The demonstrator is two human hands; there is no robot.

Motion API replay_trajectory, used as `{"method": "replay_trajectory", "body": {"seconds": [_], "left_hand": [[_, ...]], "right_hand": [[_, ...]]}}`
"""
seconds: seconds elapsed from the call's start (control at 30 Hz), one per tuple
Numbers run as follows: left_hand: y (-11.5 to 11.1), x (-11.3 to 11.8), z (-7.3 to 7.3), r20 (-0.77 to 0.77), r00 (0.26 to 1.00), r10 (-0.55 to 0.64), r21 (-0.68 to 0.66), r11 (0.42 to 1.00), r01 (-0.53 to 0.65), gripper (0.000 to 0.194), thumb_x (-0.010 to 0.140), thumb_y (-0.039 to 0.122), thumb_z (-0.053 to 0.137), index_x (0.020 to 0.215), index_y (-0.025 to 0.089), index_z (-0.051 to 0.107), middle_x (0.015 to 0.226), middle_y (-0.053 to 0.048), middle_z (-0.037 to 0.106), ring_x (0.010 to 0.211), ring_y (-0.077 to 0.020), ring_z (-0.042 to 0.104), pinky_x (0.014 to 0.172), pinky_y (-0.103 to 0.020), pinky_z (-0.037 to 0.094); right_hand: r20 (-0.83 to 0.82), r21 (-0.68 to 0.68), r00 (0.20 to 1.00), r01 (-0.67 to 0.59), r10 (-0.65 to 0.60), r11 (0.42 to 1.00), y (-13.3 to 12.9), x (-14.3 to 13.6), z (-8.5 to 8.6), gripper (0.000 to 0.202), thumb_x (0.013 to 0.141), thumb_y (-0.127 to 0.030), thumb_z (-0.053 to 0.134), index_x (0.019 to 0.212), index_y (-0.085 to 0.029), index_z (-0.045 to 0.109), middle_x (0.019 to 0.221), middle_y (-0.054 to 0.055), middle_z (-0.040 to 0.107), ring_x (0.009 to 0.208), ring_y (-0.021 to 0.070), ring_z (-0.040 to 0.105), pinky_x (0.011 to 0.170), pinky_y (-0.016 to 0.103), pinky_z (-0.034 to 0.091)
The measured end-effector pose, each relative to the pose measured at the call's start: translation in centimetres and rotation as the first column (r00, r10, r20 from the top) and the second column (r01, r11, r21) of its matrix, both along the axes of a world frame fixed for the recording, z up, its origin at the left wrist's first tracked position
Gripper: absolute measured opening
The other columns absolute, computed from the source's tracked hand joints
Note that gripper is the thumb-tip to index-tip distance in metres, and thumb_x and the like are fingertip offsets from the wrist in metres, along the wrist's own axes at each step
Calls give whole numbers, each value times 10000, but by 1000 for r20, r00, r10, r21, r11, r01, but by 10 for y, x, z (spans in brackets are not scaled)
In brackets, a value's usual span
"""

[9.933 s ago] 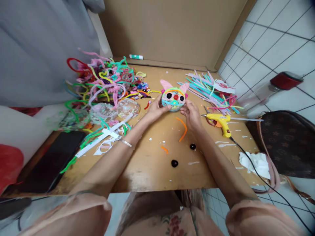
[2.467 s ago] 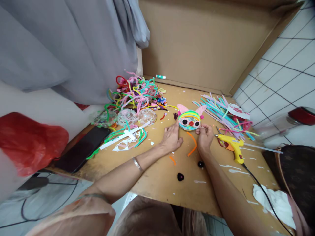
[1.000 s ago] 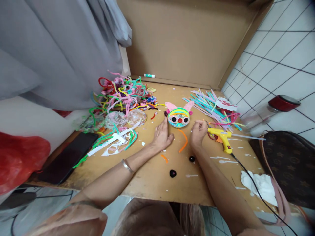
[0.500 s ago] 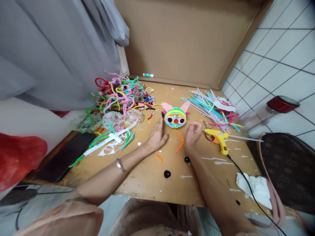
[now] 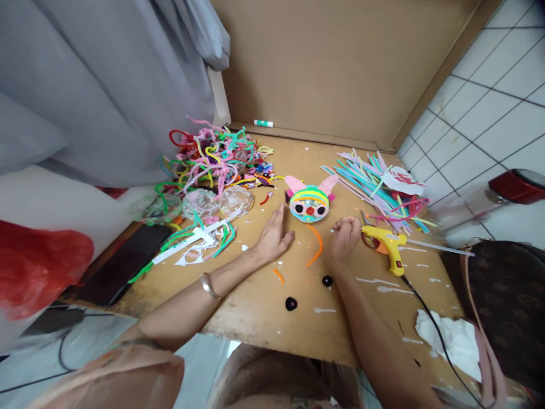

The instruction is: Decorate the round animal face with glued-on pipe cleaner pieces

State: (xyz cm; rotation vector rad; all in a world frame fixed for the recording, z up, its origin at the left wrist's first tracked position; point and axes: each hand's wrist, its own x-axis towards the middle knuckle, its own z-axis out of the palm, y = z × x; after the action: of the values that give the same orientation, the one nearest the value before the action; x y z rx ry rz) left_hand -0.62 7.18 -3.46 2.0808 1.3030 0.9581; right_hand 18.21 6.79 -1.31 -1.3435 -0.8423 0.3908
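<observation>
A small round animal face (image 5: 309,211) with pink ears, black-and-white eyes, a red nose and bands of yellow, green and orange sits at the middle of the table. My left hand (image 5: 273,234) rests on the tabletop just left of it, fingers stretched out, holding nothing. To the right of the face my right hand (image 5: 347,236) is closed, its fingers curled in; whatever they might hold is hidden. Between the hands lies a curved orange pipe cleaner (image 5: 319,245). A yellow glue gun (image 5: 389,241) with a clear stick lies right beside my right hand.
Tangled pipe cleaners (image 5: 217,156) fill the back left, near white paper scraps (image 5: 202,238) and a dark phone (image 5: 128,264). Straight pipe cleaners (image 5: 361,179) lie back right. Two black round pieces, one here (image 5: 291,304), crumpled tissue (image 5: 451,338) and a brown bag (image 5: 506,307) are nearer.
The view has shifted a little, so the table things appear farther right. My left hand stays flat beside the face. My right hand stays closed, its fingers turned slightly.
</observation>
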Motion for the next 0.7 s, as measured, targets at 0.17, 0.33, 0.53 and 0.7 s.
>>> {"method": "replay_trajectory", "body": {"seconds": [0.17,0.33,0.53,0.7], "left_hand": [[3,0,-3,33,999,-15,2,1000,15,860,850,276,563,1571,53,150,1578,-268,334,1490,-346,327,1200,-556,335],[8,-1,-11,93,996,-9,34,999,6,854,838,264,588,1571,87,187,1551,-247,391,1460,-353,376,1192,-573,342],[9,-3,-12,144,989,18,-7,1000,-17,831,824,277,605,1554,103,249,1522,-225,439,1442,-345,407,1191,-563,353],[8,-1,-5,99,995,11,5,1000,-11,780,823,263,583,1523,68,298,1536,-241,412,1454,-347,390,1198,-560,345]], "right_hand": [[67,-1,998,20,-20,1000,3,3,1,171,815,-280,386,646,-257,386,594,-47,422,612,151,443,636,291,390],[132,2,990,59,-59,998,5,2,0,188,800,-282,398,615,-258,370,577,-54,398,596,148,406,629,296,360],[209,12,977,39,-41,999,1,-2,2,256,849,-329,434,613,-255,364,561,-73,348,556,132,348,598,288,320],[190,49,982,3,-12,999,-2,-1,0,275,887,-357,436,642,-253,367,587,-73,357,574,129,371,615,278,345]]}}
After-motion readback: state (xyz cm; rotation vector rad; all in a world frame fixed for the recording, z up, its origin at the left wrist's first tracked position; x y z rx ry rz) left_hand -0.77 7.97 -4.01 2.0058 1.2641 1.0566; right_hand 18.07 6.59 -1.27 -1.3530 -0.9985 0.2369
